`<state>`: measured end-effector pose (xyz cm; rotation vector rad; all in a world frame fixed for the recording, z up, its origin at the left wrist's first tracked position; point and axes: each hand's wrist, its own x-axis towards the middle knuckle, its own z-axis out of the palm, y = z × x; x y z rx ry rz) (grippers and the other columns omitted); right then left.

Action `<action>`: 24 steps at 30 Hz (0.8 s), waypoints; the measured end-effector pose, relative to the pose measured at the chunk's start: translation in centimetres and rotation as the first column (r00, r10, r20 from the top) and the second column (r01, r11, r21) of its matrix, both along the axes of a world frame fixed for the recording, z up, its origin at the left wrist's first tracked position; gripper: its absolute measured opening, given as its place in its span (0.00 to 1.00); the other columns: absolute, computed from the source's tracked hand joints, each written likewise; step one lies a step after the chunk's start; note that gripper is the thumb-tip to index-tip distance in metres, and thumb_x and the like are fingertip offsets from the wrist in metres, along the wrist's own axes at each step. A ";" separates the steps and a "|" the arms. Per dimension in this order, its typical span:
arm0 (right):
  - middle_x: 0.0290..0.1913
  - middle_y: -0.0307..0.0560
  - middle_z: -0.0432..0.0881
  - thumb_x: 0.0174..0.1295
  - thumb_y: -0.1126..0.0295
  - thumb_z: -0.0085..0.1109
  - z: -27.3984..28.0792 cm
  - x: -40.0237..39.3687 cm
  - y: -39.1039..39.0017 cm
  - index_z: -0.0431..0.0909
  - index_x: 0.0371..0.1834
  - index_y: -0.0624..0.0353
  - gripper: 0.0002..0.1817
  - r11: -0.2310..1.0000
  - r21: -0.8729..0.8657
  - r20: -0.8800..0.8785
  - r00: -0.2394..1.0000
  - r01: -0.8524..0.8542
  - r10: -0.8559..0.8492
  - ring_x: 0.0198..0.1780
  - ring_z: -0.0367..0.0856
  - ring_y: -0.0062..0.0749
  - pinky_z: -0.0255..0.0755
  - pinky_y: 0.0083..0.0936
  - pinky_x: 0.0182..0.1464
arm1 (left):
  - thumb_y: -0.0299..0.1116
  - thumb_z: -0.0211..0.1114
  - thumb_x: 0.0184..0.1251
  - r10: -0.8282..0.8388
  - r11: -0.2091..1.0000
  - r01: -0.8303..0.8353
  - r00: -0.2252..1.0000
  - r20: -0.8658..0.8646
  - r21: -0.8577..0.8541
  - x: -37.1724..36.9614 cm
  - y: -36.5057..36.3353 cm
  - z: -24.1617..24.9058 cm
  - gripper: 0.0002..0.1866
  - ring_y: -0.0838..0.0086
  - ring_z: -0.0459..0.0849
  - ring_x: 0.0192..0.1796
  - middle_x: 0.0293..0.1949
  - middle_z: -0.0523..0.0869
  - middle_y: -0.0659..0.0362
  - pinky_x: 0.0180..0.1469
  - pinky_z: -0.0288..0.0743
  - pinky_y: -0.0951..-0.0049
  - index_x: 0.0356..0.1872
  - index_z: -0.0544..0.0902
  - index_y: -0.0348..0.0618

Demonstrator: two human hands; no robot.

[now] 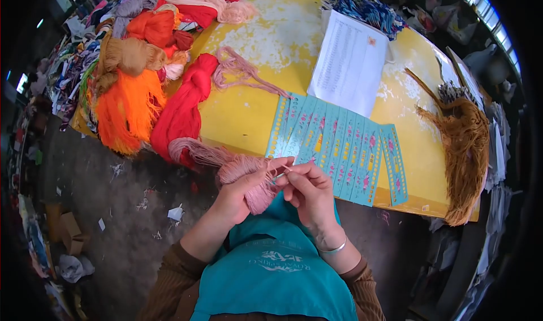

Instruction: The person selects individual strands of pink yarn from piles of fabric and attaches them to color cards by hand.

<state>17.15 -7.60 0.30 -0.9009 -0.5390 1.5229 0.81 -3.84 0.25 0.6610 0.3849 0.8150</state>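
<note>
A bundle of dusty pink yarn (257,179) hangs at the table's front edge, with my left hand (243,191) wrapped round its right part. My right hand (311,193) is beside it, thumb and fingers pinched on a pink strand near the left fingertips. Just beyond both hands lie several teal punched cards (334,145), overlapping like a fan. A loose tangle of pink yarn (240,75) runs across the table to the top of the leftmost card. The red yarn hank (186,103) lies left of the pink bundle.
The yellow table (243,117) bears printed sheets (348,63) behind the cards, a brown yarn hank (466,151) at the right and an orange hank (130,108) at the left. More coloured yarn is heaped at the back left. Scraps and a cardboard box (72,233) lie on the floor.
</note>
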 end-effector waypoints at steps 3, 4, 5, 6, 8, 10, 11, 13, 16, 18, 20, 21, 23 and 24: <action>0.28 0.46 0.84 0.67 0.75 0.55 -0.2 0.1 0.0 0.78 0.40 0.62 0.03 1.000 -0.017 0.051 0.998 -0.025 0.025 0.22 0.77 0.20 0.63 0.12 0.19 | 0.35 0.50 0.74 0.062 0.998 -0.063 0.997 -0.038 -0.008 0.0 0.2 0.4 0.24 0.64 0.73 0.64 0.63 0.74 0.47 0.66 0.66 0.65 0.65 0.68 0.30; 0.28 0.46 0.84 0.67 0.75 0.55 -0.3 0.1 0.0 0.78 0.40 0.62 0.03 1.000 -0.019 0.050 0.998 -0.022 0.023 0.22 0.77 0.20 0.63 0.12 0.19 | 0.33 0.51 0.73 0.106 0.994 -0.105 0.992 -0.067 0.015 0.0 0.3 0.5 0.23 0.64 0.75 0.63 0.62 0.75 0.47 0.65 0.68 0.66 0.64 0.69 0.30; 0.29 0.46 0.84 0.67 0.76 0.56 -0.5 0.1 0.0 0.79 0.40 0.62 0.03 1.000 0.003 0.115 0.993 -0.022 0.021 0.22 0.77 0.19 0.63 0.12 0.18 | 0.33 0.51 0.73 0.104 0.995 -0.103 0.992 -0.067 0.014 0.0 0.4 0.4 0.23 0.64 0.75 0.63 0.62 0.75 0.47 0.65 0.68 0.66 0.64 0.69 0.30; 0.29 0.46 0.85 0.66 0.76 0.57 -0.6 0.0 0.0 0.79 0.40 0.62 0.03 0.999 0.025 0.179 0.984 -0.024 0.019 0.21 0.77 0.18 0.63 0.11 0.18 | 0.31 0.52 0.72 0.128 0.991 -0.124 0.988 -0.091 0.045 0.0 0.5 0.2 0.22 0.64 0.76 0.61 0.60 0.77 0.47 0.63 0.70 0.67 0.63 0.71 0.30; 0.29 0.46 0.85 0.66 0.76 0.58 -0.7 -0.4 0.1 0.79 0.40 0.62 0.03 0.998 0.056 0.221 0.975 -0.013 0.001 0.22 0.77 0.17 0.63 0.11 0.19 | 0.29 0.53 0.71 0.151 0.987 -0.143 0.982 -0.116 0.074 0.1 0.5 0.2 0.20 0.64 0.77 0.60 0.57 0.78 0.47 0.61 0.71 0.68 0.62 0.72 0.30; 0.30 0.45 0.85 0.66 0.77 0.58 -0.9 -0.7 0.2 0.79 0.40 0.63 0.03 0.996 0.089 0.262 0.965 -0.006 -0.018 0.23 0.77 0.16 0.64 0.11 0.20 | 0.25 0.57 0.69 0.198 0.980 -0.200 0.970 -0.140 -0.003 0.6 0.4 0.4 0.19 0.69 0.80 0.55 0.54 0.80 0.50 0.56 0.74 0.71 0.60 0.74 0.31; 0.30 0.44 0.85 0.65 0.77 0.59 -1.0 -0.9 0.2 0.79 0.40 0.63 0.03 0.994 0.113 0.298 0.954 -0.006 -0.028 0.23 0.77 0.15 0.65 0.10 0.21 | 0.25 0.57 0.69 0.197 0.980 -0.200 0.970 -0.142 -0.004 0.7 0.3 0.3 0.19 0.69 0.80 0.55 0.54 0.80 0.50 0.56 0.74 0.71 0.60 0.74 0.31; 0.30 0.43 0.85 0.65 0.77 0.59 -1.2 -1.2 0.3 0.79 0.40 0.64 0.03 0.991 0.137 0.332 0.943 -0.006 -0.040 0.23 0.77 0.14 0.65 0.10 0.22 | 0.24 0.60 0.67 0.227 0.971 -0.238 0.948 -0.221 -0.023 0.8 0.2 0.0 0.20 0.74 0.80 0.50 0.48 0.81 0.55 0.53 0.75 0.74 0.60 0.74 0.32; 0.30 0.42 0.85 0.65 0.77 0.59 -1.3 -1.4 0.3 0.80 0.40 0.64 0.03 0.985 0.170 0.382 0.922 -0.008 -0.058 0.24 0.76 0.14 0.65 0.10 0.23 | 0.23 0.61 0.66 0.234 0.971 -0.240 0.949 -0.212 -0.006 0.8 0.3 -0.8 0.20 0.78 0.80 0.45 0.42 0.81 0.59 0.50 0.75 0.77 0.59 0.74 0.32; 0.30 0.42 0.85 0.65 0.76 0.58 -1.1 -1.3 0.4 0.79 0.39 0.63 0.03 0.991 0.130 0.379 0.925 -0.012 -0.039 0.24 0.76 0.14 0.65 0.10 0.23 | 0.23 0.61 0.66 0.240 0.969 -0.247 0.946 -0.220 -0.008 0.8 0.5 -0.9 0.20 0.78 0.80 0.43 0.40 0.81 0.60 0.49 0.75 0.77 0.59 0.74 0.33; 0.30 0.42 0.84 0.65 0.77 0.58 -0.9 -1.0 0.5 0.78 0.39 0.64 0.02 0.996 0.087 0.334 0.942 -0.012 -0.017 0.24 0.77 0.16 0.67 0.11 0.24 | 0.23 0.61 0.67 0.246 0.967 -0.254 0.942 -0.228 -0.010 0.8 0.5 -1.0 0.20 0.78 0.79 0.41 0.39 0.81 0.61 0.48 0.74 0.78 0.59 0.74 0.33; 0.31 0.43 0.84 0.66 0.78 0.57 -0.8 -0.8 0.6 0.78 0.38 0.64 0.02 0.999 0.043 0.288 0.958 -0.016 0.003 0.25 0.77 0.17 0.68 0.13 0.25 | 0.23 0.61 0.66 0.238 0.968 -0.248 0.946 -0.222 -0.021 0.8 0.5 -1.0 0.20 0.78 0.79 0.41 0.39 0.81 0.61 0.48 0.74 0.78 0.60 0.74 0.33; 0.31 0.44 0.84 0.66 0.78 0.56 -1.1 -0.6 0.9 0.77 0.38 0.63 0.01 0.999 0.047 0.233 0.972 -0.022 0.010 0.24 0.78 0.18 0.67 0.13 0.23 | 0.23 0.61 0.66 0.233 0.969 -0.245 0.948 -0.216 -0.029 0.8 0.6 -0.9 0.20 0.78 0.79 0.40 0.39 0.81 0.60 0.47 0.74 0.78 0.60 0.74 0.33; 0.31 0.45 0.85 0.66 0.78 0.55 -1.3 -0.6 1.0 0.76 0.37 0.63 0.01 0.998 0.050 0.180 0.984 -0.025 0.016 0.23 0.78 0.20 0.66 0.13 0.22 | 0.23 0.61 0.67 0.249 0.965 -0.262 0.941 -0.230 -0.030 0.9 0.6 -0.8 0.20 0.78 0.79 0.40 0.39 0.81 0.60 0.47 0.74 0.79 0.60 0.74 0.33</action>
